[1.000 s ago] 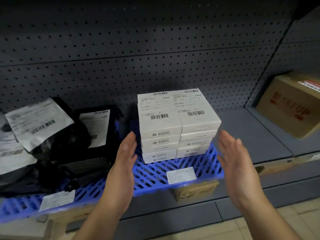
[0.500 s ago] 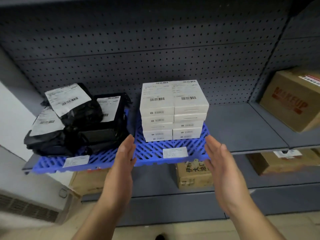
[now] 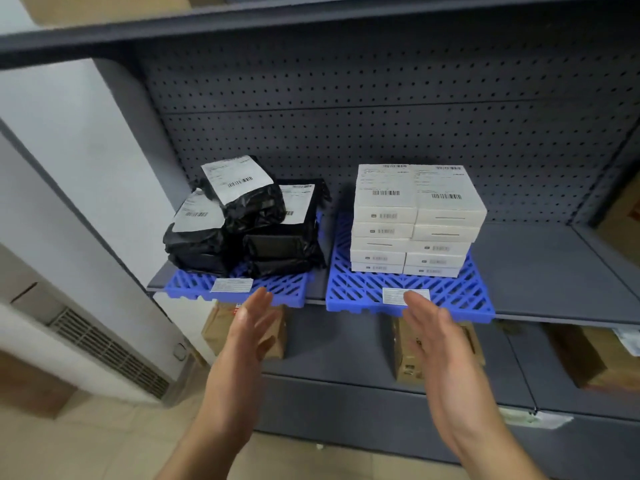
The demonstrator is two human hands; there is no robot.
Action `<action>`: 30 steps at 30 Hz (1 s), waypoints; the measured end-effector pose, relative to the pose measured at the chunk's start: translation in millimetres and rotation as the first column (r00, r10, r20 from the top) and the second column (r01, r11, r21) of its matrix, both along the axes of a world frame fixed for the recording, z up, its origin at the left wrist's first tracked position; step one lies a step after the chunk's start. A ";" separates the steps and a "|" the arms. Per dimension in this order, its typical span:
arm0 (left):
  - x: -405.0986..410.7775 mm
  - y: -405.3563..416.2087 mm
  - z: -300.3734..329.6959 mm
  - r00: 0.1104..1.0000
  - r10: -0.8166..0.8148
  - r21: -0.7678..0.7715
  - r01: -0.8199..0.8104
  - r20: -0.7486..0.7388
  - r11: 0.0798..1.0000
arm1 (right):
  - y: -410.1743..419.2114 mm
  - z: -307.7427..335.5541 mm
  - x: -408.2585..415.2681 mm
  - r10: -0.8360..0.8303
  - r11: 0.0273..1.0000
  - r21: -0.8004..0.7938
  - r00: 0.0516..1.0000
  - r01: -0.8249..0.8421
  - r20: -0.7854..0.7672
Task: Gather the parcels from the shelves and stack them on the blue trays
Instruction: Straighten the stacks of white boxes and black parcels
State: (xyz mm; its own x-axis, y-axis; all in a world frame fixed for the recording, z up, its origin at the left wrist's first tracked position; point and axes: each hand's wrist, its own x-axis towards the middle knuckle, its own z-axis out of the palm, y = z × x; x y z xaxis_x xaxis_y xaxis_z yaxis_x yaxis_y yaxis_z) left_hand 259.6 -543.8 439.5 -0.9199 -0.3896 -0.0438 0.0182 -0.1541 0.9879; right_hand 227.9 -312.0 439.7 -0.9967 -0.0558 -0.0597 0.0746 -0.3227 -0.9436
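Observation:
Two blue lattice trays lie side by side on the grey shelf. The left tray carries a heap of black plastic mailer bags with white labels. On the right tray stands a neat double stack of white boxes with barcode labels. My left hand and my right hand hover in front of the shelf edge, below the trays, palms facing each other, fingers apart, holding nothing and touching nothing.
Brown cardboard boxes sit on the lower shelf: one under the left tray, one under the right tray, another farther right. A box edge shows at far right. A white wall and vent grille are at left.
The view has pulled back from the shelf, so both trays and the lower shelf now show. Both hands have drawn away from the white box stack and sit lower, still empty.

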 end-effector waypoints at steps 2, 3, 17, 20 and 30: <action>3.7 -17.0 -2.1 1.000 0.001 -0.008 -0.001 -0.021 1.000 | -15.0 2.5 0.2 0.016 1.000 0.008 1.000 -0.016 0.001; 5.1 -28.3 -3.7 0.999 -0.003 -0.006 0.003 -0.032 1.000 | -25.4 3.5 -0.5 0.017 1.000 0.012 1.000 -0.017 -0.005; 3.1 -208.2 -14.2 0.999 0.000 0.081 0.004 -0.045 0.997 | -163.8 16.6 -29.5 -0.096 0.990 0.103 0.995 0.097 -0.014; -0.6 -232.6 -16.9 0.999 -0.022 0.087 0.026 -0.042 0.996 | -183.5 15.9 -31.1 -0.126 0.986 0.109 0.992 0.127 -0.012; -28.7 -255.8 -30.3 0.997 0.047 0.161 -0.036 -0.067 0.986 | -188.0 9.1 -44.2 -0.185 0.974 0.127 0.983 0.185 -0.018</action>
